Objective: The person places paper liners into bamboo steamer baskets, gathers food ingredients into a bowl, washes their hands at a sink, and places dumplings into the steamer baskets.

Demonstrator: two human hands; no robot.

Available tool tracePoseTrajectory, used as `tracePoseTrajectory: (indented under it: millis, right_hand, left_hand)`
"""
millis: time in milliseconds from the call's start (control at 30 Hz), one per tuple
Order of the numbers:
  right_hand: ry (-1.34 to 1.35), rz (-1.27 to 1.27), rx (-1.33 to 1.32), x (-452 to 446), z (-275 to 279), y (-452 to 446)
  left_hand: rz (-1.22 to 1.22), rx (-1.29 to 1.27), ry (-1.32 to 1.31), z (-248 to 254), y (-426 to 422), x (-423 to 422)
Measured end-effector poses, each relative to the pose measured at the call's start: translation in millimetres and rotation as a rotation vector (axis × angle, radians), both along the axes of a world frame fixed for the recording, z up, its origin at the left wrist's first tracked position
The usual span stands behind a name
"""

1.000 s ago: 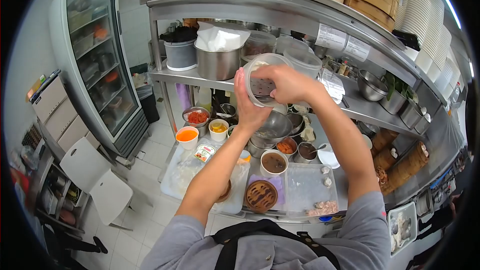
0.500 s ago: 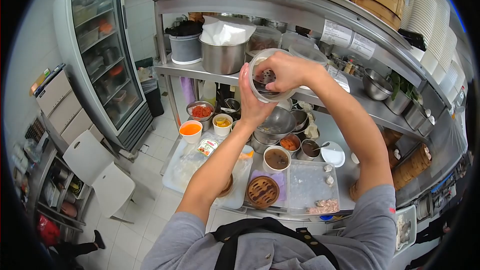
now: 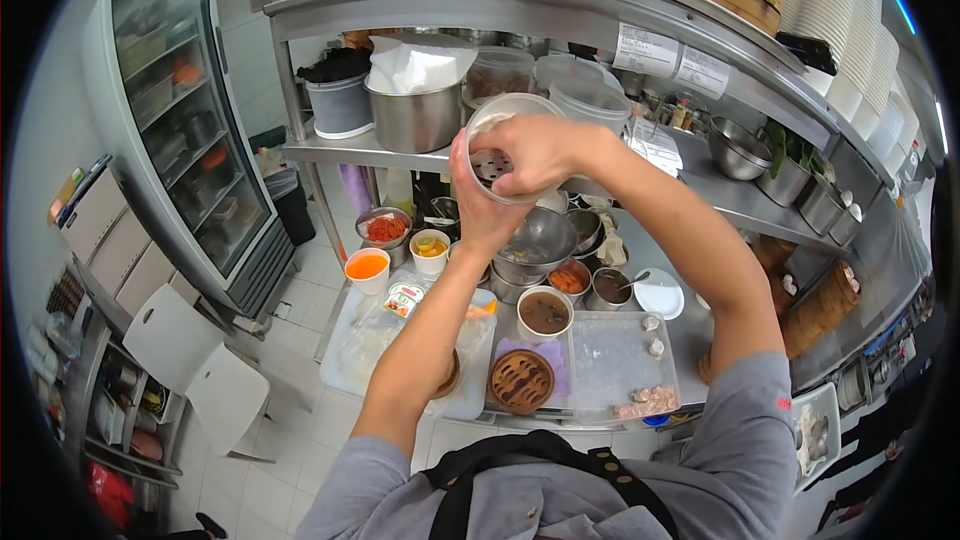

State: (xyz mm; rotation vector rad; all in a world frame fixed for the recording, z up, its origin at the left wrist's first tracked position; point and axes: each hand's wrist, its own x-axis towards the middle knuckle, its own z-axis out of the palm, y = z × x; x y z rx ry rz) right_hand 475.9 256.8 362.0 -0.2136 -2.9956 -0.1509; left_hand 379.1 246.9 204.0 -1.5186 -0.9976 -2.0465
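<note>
My left hand (image 3: 478, 185) is wrapped round the side of a clear round plastic tub (image 3: 522, 103), raised and tilted in front of the lower shelf. My right hand (image 3: 537, 152) reaches over its rim, fingers curled down inside. Within the tub, a dark patch with perforations (image 3: 490, 166) shows beside those fingers. Whatever the fingertips pinch is hidden. Below my hands stand a steel mixing bowl (image 3: 533, 243), a tub of brown liquid (image 3: 546, 311) and a small bamboo steamer (image 3: 522, 380) with slots.
Behind the hands, the steel shelf (image 3: 690, 162) bears a large pot (image 3: 415, 120) and plastic containers (image 3: 590, 102). On the counter sit an orange-filled cup (image 3: 367, 268), a white plate (image 3: 659, 294) and a clear tray (image 3: 615, 350) holding minced meat. A chair (image 3: 225, 395) and glass-door fridge (image 3: 185, 130) stand left.
The view has shifted slightly, so the scene sits a little further left. My left hand still holds the tub; my right fingers have moved slightly inside it.
</note>
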Motion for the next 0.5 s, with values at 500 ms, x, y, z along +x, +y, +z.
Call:
tracePoseTrajectory:
  millis: [500]
  right_hand:
    - [0.230, 0.001, 0.108, 13.4, 35.5, 0.0]
  left_hand:
    - [0.063, -0.318, -0.144, 35.4, -5.7, 5.7]
